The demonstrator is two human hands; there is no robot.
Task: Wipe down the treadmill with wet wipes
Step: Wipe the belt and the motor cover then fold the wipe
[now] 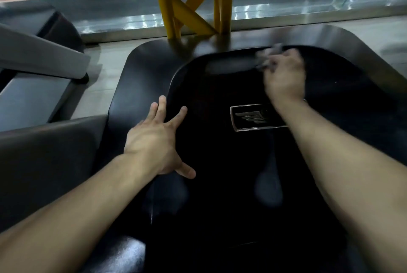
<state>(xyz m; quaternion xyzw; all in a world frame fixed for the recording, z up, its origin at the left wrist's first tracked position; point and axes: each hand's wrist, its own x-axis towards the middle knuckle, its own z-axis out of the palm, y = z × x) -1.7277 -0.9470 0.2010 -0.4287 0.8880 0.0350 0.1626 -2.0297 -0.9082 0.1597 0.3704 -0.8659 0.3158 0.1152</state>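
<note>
While the person leans over the glossy black moulded treadmill hood (220, 162), the wiping step is plainly in hand: the right hand (284, 76) is out at the far upper edge of the raised centre panel, blurred with motion, its fingers curled around a crumpled pale wet wipe (267, 54) that is pressed onto the hood just ahead of the knuckles. The left hand (154, 142) rests flat on the panel's left shoulder, fingers straight and spread, thumb out, gripping nothing, and looks to be bracing the body. By my reckoning the far rim is being covered now, so the next move calls for drawing the wipe back along that edge and down towards the rectangular silver logo badge (248, 117) in the middle, and the left hand would have to lift for its patch to be reached. Pale patches low on the hood could be smears or reflections; I cannot tell. Counting up: two bare hands, one wipe, one badge, one black hood, one yellow steel frame (191, 4) standing beyond it, and one grey neighbouring machine (39, 57) off to the left.
</note>
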